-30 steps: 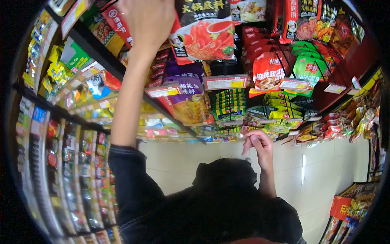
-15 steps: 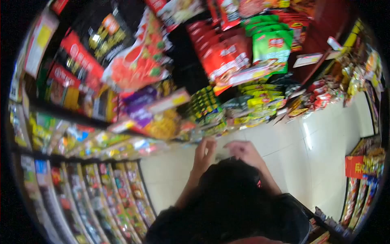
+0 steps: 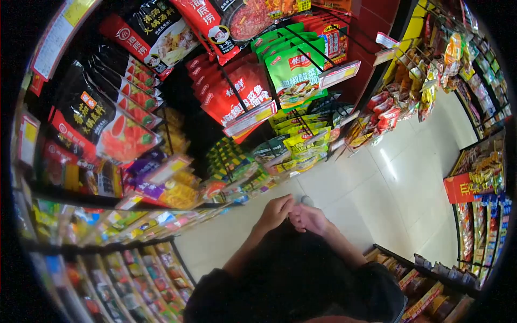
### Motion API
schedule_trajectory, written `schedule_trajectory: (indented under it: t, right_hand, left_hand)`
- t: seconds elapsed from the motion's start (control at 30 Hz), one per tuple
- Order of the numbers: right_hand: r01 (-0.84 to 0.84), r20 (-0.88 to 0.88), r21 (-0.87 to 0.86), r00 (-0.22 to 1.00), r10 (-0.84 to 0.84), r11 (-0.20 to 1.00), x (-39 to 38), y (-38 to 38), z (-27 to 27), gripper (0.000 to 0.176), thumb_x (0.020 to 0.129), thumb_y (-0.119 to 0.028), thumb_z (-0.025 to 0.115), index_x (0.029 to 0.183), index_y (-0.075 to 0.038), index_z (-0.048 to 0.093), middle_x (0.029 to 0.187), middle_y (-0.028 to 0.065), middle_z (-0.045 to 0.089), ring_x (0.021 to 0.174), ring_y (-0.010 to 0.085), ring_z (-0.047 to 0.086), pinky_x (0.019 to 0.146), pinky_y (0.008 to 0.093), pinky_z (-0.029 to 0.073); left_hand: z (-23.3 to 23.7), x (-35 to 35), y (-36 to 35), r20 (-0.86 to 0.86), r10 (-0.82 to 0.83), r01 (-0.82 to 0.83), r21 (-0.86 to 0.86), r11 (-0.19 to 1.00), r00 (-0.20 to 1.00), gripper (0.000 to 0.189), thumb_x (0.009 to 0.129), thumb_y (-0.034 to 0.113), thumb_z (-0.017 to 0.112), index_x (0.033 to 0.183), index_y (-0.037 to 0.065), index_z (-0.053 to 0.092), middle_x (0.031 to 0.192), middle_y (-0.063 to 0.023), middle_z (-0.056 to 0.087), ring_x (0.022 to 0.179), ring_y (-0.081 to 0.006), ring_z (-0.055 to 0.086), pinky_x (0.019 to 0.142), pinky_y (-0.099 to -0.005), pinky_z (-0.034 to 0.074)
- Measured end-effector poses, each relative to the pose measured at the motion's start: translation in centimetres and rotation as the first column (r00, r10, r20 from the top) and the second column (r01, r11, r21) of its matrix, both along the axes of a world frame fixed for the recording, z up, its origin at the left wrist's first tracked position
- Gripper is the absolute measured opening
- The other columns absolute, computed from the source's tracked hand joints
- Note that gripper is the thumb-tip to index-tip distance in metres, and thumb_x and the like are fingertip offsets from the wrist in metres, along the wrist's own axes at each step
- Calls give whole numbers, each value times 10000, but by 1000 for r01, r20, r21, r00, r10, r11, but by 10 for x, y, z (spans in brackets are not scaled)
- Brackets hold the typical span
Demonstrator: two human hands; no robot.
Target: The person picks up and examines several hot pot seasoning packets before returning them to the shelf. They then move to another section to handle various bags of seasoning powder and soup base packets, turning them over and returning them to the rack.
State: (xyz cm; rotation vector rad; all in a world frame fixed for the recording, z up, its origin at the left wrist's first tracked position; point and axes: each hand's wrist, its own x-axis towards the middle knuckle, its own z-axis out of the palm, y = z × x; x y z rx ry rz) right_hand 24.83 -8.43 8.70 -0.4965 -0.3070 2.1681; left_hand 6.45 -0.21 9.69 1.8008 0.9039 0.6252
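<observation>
Your left hand (image 3: 276, 211) and right hand (image 3: 309, 218) touched at the fingertips, both loosely curled, just above your dark top (image 3: 301, 269) at 6 o'clock. Whether either hand gripped anything could not be told. At 12 o'clock from them hung yellow-green packets (image 3: 301, 145) on pegs, with red packets (image 3: 237, 97) and green packets (image 3: 293, 72) higher up. Purple packets (image 3: 156, 177) sat at 9 o'clock. The pale tiled floor (image 3: 409, 177) stretched towards 2 o'clock, and a red sign (image 3: 459, 188) stood at 3 o'clock.
</observation>
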Motion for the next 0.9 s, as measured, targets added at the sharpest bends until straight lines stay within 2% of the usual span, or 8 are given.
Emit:
schedule_trajectory:
  t: [0.17,0.27,0.37,0.47,0.57,0.63,0.7,0.9]
  right_hand:
    - [55,163,64,985,-65,996,21,-1,-11,500,1061,-520,460,1161,-53,607,850,11,541,680,130,512,557,278,423]
    - [35,284,48,958,-48,998,35,4,1,502,1056,-527,468,1148,-55,611,854,14,541,684,129,510,561,277,423]
    - [-47,248,88,969,24,995,44,14,14,501,1048,-540,478,1110,-63,617,853,15,544,672,128,505,566,275,426]
    - [-151,10,26,989,151,988,47,23,2,477,1043,-532,486,1076,-73,612,854,18,545,669,132,504,558,276,413]
    - [-257,-92,-54,964,251,965,40,27,-14,434,1036,-507,497,1048,-89,612,869,2,530,680,135,494,583,278,409]
    - [-281,-41,-101,960,278,954,25,27,-36,429,1034,-510,503,995,-93,599,847,-6,509,670,123,485,583,273,393]
    - [-289,78,-39,954,291,957,18,31,-10,418,1046,-493,512,938,-93,566,789,-10,480,648,112,470,575,270,369]
    - [-313,189,43,935,300,949,-12,29,2,400,1043,-456,539,1009,-68,631,825,1,548,655,105,489,586,268,388]
  left_hand:
    - [-12,28,1,-53,90,-77,211,975,995,183,1005,213,627,1030,35,658,849,-172,696,833,-377,691,681,-444,513]
    - [17,35,7,-157,-25,27,11,1000,987,216,1029,210,604,1049,-4,619,854,-193,687,759,-360,672,689,-390,518]
    - [21,37,0,-41,-3,1,-50,999,999,220,1034,235,606,994,21,572,818,-158,685,709,-280,658,669,-365,506]
    - [22,32,-6,-67,4,-17,-192,981,998,206,1045,237,592,1007,35,590,818,-146,718,758,-212,724,655,-373,518]
    - [3,24,-20,-92,166,-182,-213,960,982,227,1046,236,592,1007,12,601,794,-135,716,763,-160,706,642,-353,520]
    - [8,23,-30,6,292,-286,-182,941,956,247,1040,230,597,991,-11,610,785,-117,713,751,-162,699,644,-336,528]
    - [-23,6,-38,21,374,-351,-299,887,927,246,1039,221,600,958,-12,609,777,-101,709,746,-161,695,647,-319,533]
    - [-4,-16,-45,45,405,-396,-143,907,913,251,1019,217,633,897,13,552,708,-108,645,642,-176,631,589,-328,486]
